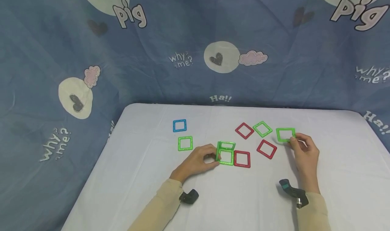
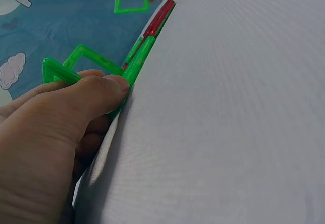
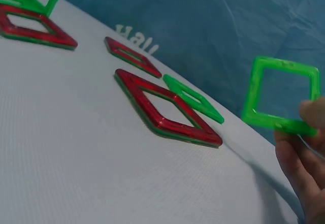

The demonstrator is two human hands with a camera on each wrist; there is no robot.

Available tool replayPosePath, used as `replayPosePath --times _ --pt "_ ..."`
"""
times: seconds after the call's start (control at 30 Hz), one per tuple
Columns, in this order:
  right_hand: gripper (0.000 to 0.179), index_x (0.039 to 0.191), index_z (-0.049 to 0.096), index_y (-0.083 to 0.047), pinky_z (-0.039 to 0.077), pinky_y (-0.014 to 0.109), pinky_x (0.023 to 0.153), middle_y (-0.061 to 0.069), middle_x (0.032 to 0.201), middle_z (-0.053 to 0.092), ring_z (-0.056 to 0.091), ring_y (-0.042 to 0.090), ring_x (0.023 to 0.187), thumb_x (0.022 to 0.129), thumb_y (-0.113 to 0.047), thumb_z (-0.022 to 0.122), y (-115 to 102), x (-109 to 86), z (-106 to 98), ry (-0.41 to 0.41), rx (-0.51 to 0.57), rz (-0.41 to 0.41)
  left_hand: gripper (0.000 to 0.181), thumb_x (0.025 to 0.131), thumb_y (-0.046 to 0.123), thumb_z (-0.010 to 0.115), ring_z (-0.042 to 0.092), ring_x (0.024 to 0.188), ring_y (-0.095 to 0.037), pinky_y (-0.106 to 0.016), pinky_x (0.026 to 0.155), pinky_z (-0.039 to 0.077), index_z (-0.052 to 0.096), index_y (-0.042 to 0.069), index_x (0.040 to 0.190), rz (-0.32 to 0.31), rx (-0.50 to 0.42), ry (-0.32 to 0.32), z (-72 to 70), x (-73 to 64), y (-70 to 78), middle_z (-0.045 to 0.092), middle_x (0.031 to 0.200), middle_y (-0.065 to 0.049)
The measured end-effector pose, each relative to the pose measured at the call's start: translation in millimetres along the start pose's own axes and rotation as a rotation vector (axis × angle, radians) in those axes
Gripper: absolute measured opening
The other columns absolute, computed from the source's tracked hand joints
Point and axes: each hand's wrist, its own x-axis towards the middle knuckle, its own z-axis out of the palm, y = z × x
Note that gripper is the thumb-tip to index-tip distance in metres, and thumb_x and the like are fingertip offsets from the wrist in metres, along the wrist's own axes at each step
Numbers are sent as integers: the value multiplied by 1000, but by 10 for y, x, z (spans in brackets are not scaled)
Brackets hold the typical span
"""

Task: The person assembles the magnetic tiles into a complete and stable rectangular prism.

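My left hand (image 1: pixel 199 160) grips the left side of a small structure of green square frames (image 1: pixel 226 164). One frame of it lies flat, while others stand up along its left and back edges. A red square frame (image 1: pixel 242 166) lies flat against the structure's right side. On the right, my right hand (image 1: pixel 306 155) pinches a separate green square frame (image 1: pixel 285 128) by its lower right corner. In the right wrist view that green frame (image 3: pixel 287 65) is raised above the table, apart from the other pieces.
Between the hands lie two red frames (image 1: pixel 244 123) (image 1: pixel 266 141) and a green frame (image 1: pixel 262 122), turned cornerwise. Left of the structure are a blue frame (image 1: pixel 179 120) and a green frame (image 1: pixel 185 137). A white cloth covers the table (image 1: pixel 231 200); a printed blue curtain (image 1: pixel 182 82) hangs behind.
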Motion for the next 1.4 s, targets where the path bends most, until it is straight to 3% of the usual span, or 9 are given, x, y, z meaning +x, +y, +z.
replayPosePath --times 0.37,0.6,0.9,1.1,1.4 --pt "23 108 55 -9 46 6 69 -7 100 53 58 2 82 87 -18 55 28 -24 21 -64 -10 -68 16 78 19 67 54 87 1 -15 81 46 59 21 92 -1 -1 -8 -10 -1 12 59 95 10" --pt "24 107 55 -2 48 10 71 1 101 53 60 6 86 85 -8 57 11 -63 57 -123 128 -106 17 77 17 68 53 86 2 -15 79 47 60 21 91 -12 -8 0 -3 1 23 58 93 12" --pt "23 106 54 2 49 13 75 11 102 54 61 14 95 84 -5 58 -36 -109 127 -207 163 -182 17 78 18 68 54 86 1 -15 80 46 59 21 92 -9 4 -8 -3 1 6 58 93 11" --pt "23 106 55 1 48 11 76 9 102 55 60 13 100 84 -7 57 -83 -138 133 -243 120 -201 17 78 19 67 54 86 1 -15 80 46 59 21 93 -7 -6 -8 -6 3 0 59 94 10" --pt "22 106 56 -3 48 11 74 1 103 55 60 5 92 85 -13 57 -45 -153 173 -243 96 -179 17 77 17 68 55 86 -1 -17 80 47 59 19 92 -20 -6 -6 -9 -6 22 59 94 8"
